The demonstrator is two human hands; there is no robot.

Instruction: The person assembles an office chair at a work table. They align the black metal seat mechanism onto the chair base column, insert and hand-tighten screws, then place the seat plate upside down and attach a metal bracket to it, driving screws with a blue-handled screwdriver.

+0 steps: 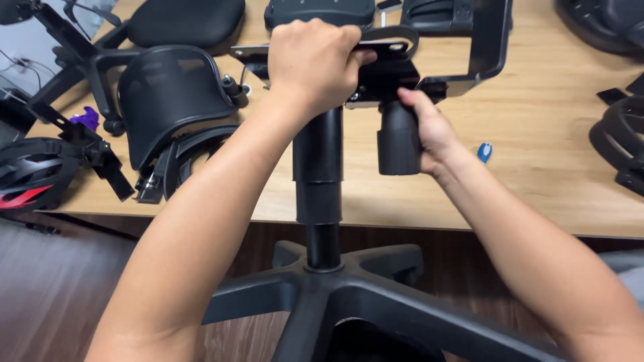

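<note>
Both hands hold parts above the chair base [349, 295]: left hand [315, 64] is clamped on the metal seat plate [386, 70] atop the gas column [318, 167], right hand [429, 131] wraps a black cylinder [398, 144]. Risk — the plate may tilt and pinch the fingers if the grip slips.

A chair base [349, 295] stands at the bottom centre of the frame, in front of the table [537, 174]. Its column [318, 174] rises from the hub to a metal plate [382, 74] at upper centre. The left hand [312, 60] rests on the plate's left part; the right hand [429, 131] grips a cylinder [397, 141] below it. A backrest [171, 97] lies on the table at left, a helmet [30, 174] at far left.
</note>
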